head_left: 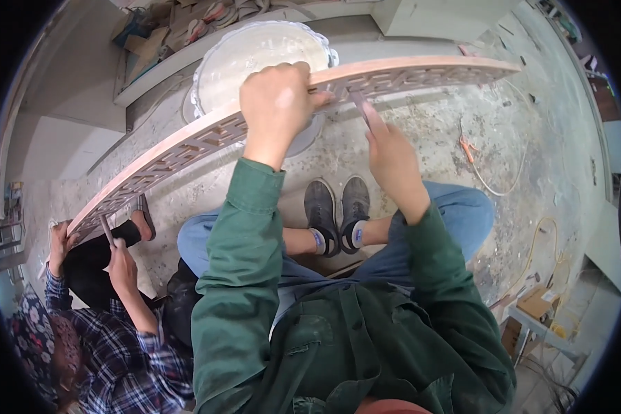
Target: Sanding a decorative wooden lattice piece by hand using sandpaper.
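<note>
A long pale wooden lattice panel [421, 69] with cut-out openwork stretches across the view, tilted on its edge, over a round white-topped stand. My left hand [276, 103] is closed over its upper edge near the middle. In my right hand [393, 162] I grip a thin, flat file-like stick [358, 105]. Its tip meets the openwork just right of my left hand; whether it sits inside a gap I cannot tell. At the panel's left end, a co-worker's hand [60, 245] holds the panel, and their other hand [123, 269] has a similar stick [107, 229] against it.
The round stand [255, 52] has a scalloped rim and stands under the panel. An orange-ended hose or cord [468, 148] lies on the speckled floor at right. Cardboard boxes [537, 302] are at lower right. The co-worker sits close on my left.
</note>
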The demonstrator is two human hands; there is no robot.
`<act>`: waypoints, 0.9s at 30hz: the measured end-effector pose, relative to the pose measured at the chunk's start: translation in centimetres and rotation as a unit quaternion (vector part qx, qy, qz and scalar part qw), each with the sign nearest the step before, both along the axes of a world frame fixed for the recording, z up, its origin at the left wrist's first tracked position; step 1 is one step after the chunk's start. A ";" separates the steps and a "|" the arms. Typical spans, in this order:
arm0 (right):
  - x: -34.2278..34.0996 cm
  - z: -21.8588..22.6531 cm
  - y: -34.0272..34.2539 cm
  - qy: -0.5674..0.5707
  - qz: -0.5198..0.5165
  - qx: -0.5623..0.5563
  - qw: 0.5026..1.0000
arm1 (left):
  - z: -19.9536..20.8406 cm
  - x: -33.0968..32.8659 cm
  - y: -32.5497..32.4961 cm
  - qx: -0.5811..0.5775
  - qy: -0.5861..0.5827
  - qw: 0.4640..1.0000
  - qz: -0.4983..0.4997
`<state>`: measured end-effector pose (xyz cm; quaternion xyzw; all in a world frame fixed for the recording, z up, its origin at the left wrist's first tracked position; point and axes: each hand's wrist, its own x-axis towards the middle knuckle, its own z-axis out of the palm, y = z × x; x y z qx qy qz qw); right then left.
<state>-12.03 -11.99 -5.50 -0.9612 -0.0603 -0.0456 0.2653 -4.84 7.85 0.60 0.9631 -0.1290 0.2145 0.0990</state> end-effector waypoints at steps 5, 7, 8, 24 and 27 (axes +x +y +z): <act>1.7 -0.7 1.3 -0.056 0.032 -0.022 0.998 | -0.1 -0.2 0.5 -0.004 0.015 1.000 0.005; 0.5 -1.0 1.1 -0.053 0.035 -0.028 0.998 | -0.1 0.1 0.3 0.001 0.012 1.000 0.010; -0.5 -1.0 0.9 -0.041 0.022 -0.031 0.998 | -0.1 0.0 0.1 0.006 0.012 1.000 0.009; 2.0 -1.2 1.0 -0.064 0.020 -0.039 0.997 | 0.4 -0.5 -0.2 0.001 -0.003 1.000 0.001; 2.6 -1.1 1.4 -0.078 0.032 -0.043 0.996 | 0.6 -0.3 0.2 0.006 0.004 1.000 0.019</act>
